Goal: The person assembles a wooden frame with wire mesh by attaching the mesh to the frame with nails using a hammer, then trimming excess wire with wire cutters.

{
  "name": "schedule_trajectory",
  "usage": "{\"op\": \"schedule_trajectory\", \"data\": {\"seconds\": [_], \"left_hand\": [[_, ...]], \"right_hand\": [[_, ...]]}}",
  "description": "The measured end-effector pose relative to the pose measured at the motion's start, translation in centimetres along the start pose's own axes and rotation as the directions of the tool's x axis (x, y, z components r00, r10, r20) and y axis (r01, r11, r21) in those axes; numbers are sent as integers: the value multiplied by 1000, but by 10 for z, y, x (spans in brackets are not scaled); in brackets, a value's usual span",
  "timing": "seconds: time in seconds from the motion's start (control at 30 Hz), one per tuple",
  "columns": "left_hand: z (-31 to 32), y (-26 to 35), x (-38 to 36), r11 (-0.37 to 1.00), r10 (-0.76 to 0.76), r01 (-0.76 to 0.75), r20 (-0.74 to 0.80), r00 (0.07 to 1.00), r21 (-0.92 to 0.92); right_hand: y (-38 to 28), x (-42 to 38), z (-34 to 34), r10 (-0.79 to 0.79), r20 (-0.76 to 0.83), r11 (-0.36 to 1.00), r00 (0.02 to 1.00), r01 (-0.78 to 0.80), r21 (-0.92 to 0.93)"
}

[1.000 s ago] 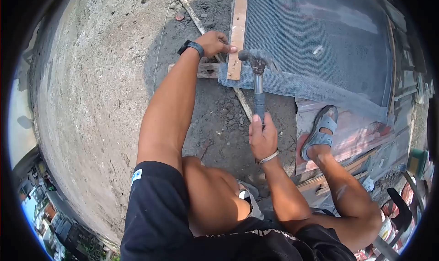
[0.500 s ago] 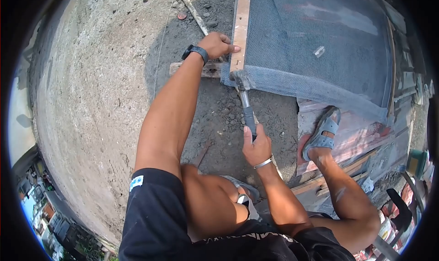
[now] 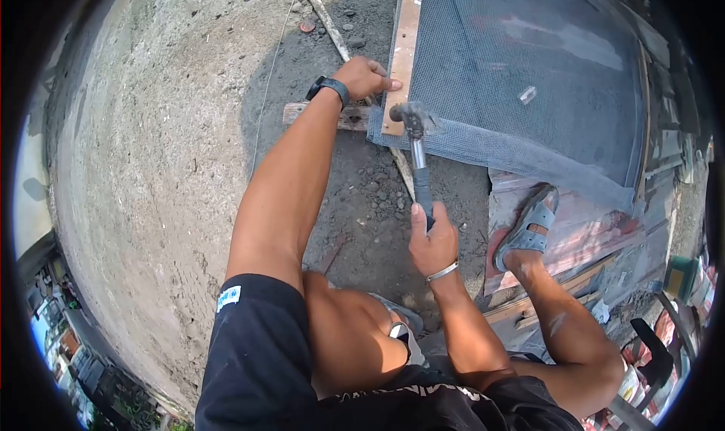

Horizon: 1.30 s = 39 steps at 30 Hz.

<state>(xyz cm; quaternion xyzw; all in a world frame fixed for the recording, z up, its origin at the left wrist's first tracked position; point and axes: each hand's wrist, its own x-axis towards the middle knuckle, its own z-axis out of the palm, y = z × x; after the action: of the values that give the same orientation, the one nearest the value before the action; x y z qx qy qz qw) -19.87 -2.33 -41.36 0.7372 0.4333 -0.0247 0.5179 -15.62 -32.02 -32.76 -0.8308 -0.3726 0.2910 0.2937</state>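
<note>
One big sheet of mesh (image 3: 468, 76) fills the upper right, its near edge folded into a pale double layer, and it hasn't really budged over the last second. Wooden strip (image 3: 405, 53) next: lying along the left edge of the mesh, same spot relative to it as before, so the left side looks lined up and steady.

Real change is the hammer (image 3: 421, 176). Half a sec ago its head was down at the strip's near end; now it's come back up a bit, seemingly just clear of the wood. Reads to me as between taps, so I'd call the nailing still in progress at that end. Short plank (image 3: 293, 114) sticks out left from under that corner.

Right hand (image 3: 434, 242) has its fingers wrapped snugly round the low end of the handle, thumb laid along it. Left hand (image 3: 364, 80) is curled at the strip's edge, thumb on top, holding it; can't see how far the fingertips tuck under.

Tiniest bit: a dark dot (image 3: 404, 36) farther up the strip, nail or hole, can't tell.
</note>
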Motion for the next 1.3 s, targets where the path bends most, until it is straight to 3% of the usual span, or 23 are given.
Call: {"op": "schedule_trajectory", "data": {"seconds": [0.07, 0.17, 0.27, 0.4, 0.53, 0.57, 0.67, 0.7, 0.8, 0.83, 0.93, 1.03, 1.13, 1.23, 1.3], "left_hand": [[-4, 0, 5, 1000, 1, 0, 46, 999, -30], [-3, 1, 7, 1000, -24, 25, 26, 999, -13], [-3, 1, 6, 999, -32, 32, 54, 998, -4], [-7, 9, 0, 999, -28, 27, 16, 999, 39], [-7, 4, 2, 1000, -18, 19, 65, 998, -11], [-6, 5, 1, 1000, -25, 26, 50, 998, -10], [-8, 6, 3, 999, -15, 13, 71, 997, 30], [-6, 7, 3, 1000, -24, 24, 60, 998, -3], [-4, 3, 4, 1000, -17, 17, 8, 1000, -5], [-5, 0, 3, 997, -23, 27, 55, 998, -79], [-6, 5, 1, 999, -27, 29, 48, 998, -38], [-6, 9, 2, 999, -21, 22, 37, 999, -23], [-6, 2, 6, 994, -52, 57, 63, 997, -96], [-6, 7, 5, 997, -59, 61, 38, 998, -40], [-4, 0, 9, 999, -36, 36, 21, 999, -23]], "right_hand": [[-28, 7, -25, 35, -6, 996, 999, -34, 79], [-62, 6, -56, -16, -97, 968, 995, 40, 247], [-26, -3, -27, -170, -216, 959, 961, 212, 187], [12, 2, 8, -13, 38, 988, 999, 18, -156], [-16, -2, -15, -42, -53, 987, 998, 50, 151], [-2, -6, -7, -110, -157, 950, 981, 150, 275], [20, -5, 8, -253, -203, 968, 946, 248, -48], [22, 3, 10, -34, 42, 985, 999, 41, -169], [17, 4, 4, -97, -3, 995, 995, 97, 7], [7, 2, 3, -143, -83, 986, 986, 150, 77], [23, -2, 15, -166, -140, 985, 976, 171, 23], [25, 8, 3, -24, 78, 994, 997, 32, -102], [30, -4, 12, -89, -62, 988, 994, 96, 124], [42, 18, 11, -6, 118, 985, 993, 27, -172], [39, 35, -12, -108, 240, 964, 965, 160, -212]]}}
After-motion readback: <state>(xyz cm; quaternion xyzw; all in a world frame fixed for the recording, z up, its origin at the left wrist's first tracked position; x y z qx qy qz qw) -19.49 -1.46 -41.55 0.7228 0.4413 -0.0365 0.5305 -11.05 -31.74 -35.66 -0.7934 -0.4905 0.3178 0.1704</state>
